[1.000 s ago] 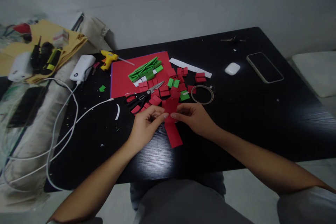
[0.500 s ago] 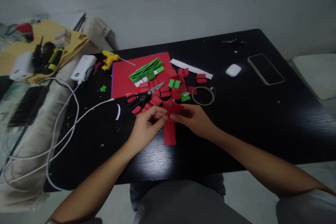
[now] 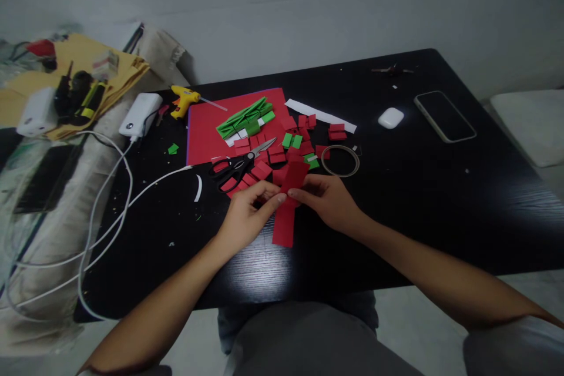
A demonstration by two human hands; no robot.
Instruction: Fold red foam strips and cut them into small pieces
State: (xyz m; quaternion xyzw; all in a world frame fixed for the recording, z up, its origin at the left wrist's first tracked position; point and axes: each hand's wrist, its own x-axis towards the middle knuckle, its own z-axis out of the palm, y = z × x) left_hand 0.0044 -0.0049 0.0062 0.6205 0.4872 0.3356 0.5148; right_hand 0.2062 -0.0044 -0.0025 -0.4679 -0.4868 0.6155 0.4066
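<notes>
A red paper strip (image 3: 284,224) is held between my two hands above the front middle of the black table. My left hand (image 3: 252,209) pinches its left side with thumb and fingers. From the right, my right hand (image 3: 326,200) grips the same strip, its thumb close to the left one. The strip's upper part slants up and away, while its lower end hangs toward me. Just beyond lie several folded red paper pieces (image 3: 261,171), some green folded pieces (image 3: 292,141), and scissors (image 3: 241,163) with black handles and partly spread blades.
Behind the pieces, a green paper bundle (image 3: 245,118) rests on red sheets (image 3: 203,140), near a yellow glue gun (image 3: 183,100). A tape ring (image 3: 341,161), white case (image 3: 390,118) and phone (image 3: 445,117) lie to the right. White cables (image 3: 130,188) loop across the left edge.
The strip's upper part now stands up and away from me, showing more of its face. Its lower end has shifted slightly left. Both hands stay in nearly the same place.
</notes>
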